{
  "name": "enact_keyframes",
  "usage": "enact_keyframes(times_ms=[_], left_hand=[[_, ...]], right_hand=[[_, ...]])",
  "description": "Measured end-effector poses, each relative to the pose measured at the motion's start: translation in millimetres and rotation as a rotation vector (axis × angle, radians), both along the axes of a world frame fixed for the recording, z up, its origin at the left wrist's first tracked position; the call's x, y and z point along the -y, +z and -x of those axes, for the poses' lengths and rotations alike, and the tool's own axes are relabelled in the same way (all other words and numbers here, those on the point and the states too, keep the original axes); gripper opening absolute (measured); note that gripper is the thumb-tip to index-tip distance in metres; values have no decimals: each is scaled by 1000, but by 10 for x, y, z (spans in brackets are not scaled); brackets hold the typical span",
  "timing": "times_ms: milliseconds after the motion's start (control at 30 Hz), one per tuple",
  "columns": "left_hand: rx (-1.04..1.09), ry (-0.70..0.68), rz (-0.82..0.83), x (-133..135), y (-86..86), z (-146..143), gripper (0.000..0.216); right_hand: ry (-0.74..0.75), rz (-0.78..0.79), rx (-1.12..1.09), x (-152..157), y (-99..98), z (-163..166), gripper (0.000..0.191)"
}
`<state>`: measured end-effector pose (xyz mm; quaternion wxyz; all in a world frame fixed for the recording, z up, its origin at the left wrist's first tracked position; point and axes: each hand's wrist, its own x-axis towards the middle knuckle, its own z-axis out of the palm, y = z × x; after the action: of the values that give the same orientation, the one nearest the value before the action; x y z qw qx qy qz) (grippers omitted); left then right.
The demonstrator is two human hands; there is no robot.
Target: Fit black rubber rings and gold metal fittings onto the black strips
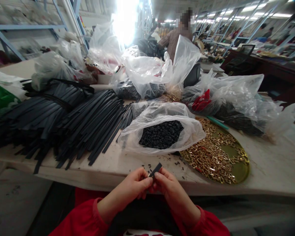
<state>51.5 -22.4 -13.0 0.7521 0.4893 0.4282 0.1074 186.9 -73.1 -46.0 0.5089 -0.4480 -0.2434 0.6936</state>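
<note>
My left hand (138,182) and my right hand (167,182) meet just in front of the table's near edge. Between their fingertips is a flat black strap (156,169), its free end pointing up and away from me. The right thumb and fingers pinch this strap. At the left fingertips a small gold metal buckle (149,175) glints, mostly covered by the closed fingers. Beyond my hands an open clear plastic bag (130,141) holds many small black loops (161,134). To its right, a round gold tray (243,167) carries a heap of gold metal buckles (211,154).
Thick bundles of long black straps (88,121) cover the table's left side. Small black scraps (179,163) lie near the front edge. Further plastic bags (147,70) stand behind, and a teal stick (217,122) rests by the tray. A person (175,41) is at the back.
</note>
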Motion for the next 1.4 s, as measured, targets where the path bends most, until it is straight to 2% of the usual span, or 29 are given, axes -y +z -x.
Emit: enact_keyframes(times_ms=[67,167,233,433,567,700,900,1100,1233,1333,1400], left_hand=[[-1,7,27,17,-5,9,36],[-7,50,12,55,-15,13,33],[-13,78,1,79,-27,17,32],[5,2,10,108,-62,68,35],[-14,9,0,111,-63,86,36],[-49,24,-23,122,-85,74,33],[-58,14,-150,158,-134,94,21],[-114,-7,-184,76,-164,112,27],[-123,4,-298,-10,-137,87,25],[-99,-20,-435,-64,-102,68,28],[-122,-23,-497,-101,-96,59,25]], right_hand=[[-11,-23,78,17,1,16,22],[-82,-135,360,47,-11,40,23],[-105,-173,464,60,-18,46,24],[-6,-63,247,37,62,10,31],[23,-19,178,33,101,5,31],[38,-73,272,55,41,24,29],[22,-182,605,57,-68,29,19],[50,-271,713,23,-11,8,18],[189,-369,782,-91,89,-93,30],[328,-470,864,-331,149,-307,42],[277,-487,1079,-579,173,-525,43]])
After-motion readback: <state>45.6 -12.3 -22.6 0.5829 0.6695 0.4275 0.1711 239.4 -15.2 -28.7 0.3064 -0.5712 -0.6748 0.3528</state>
